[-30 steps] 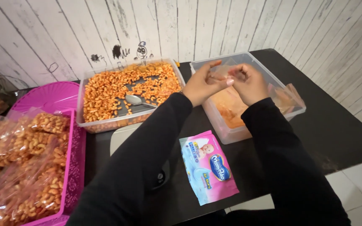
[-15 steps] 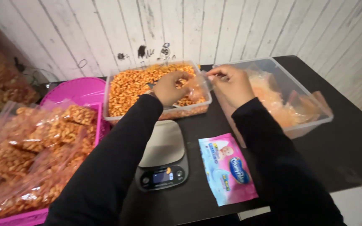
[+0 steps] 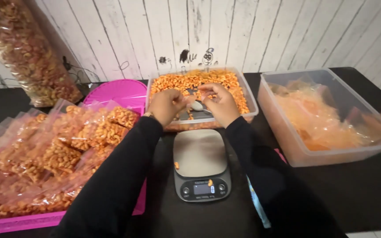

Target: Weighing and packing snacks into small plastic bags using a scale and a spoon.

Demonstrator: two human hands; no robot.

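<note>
Two hands in black sleeves meet above the near edge of a clear rectangular plastic tub of orange snack pieces (image 3: pixel 225 83) at twelve o'clock on the black bench (image 3: pixel 367 194). The left hand (image 3: pixel 166 105) is curled almost closed; the right hand (image 3: pixel 219 103) has fingers bent, pinching. Between them they hold a small clear plastic bag (image 3: pixel 195 103), hard to make out. A grey digital kitchen scale (image 3: pixel 200 165) sits just below at six o'clock. Filled snack bags in a pink tray (image 3: pixel 58 150) lie at nine o'clock; a clear tub of empty bags (image 3: pixel 327 119) at three o'clock.

Left hand (image 3: pixel 167 105) and right hand (image 3: pixel 219 104) hold a clear bag (image 3: pixel 196 102) over the snack tub (image 3: pixel 248 105) (scale (image 3: pixel 200 163) just below)
</note>
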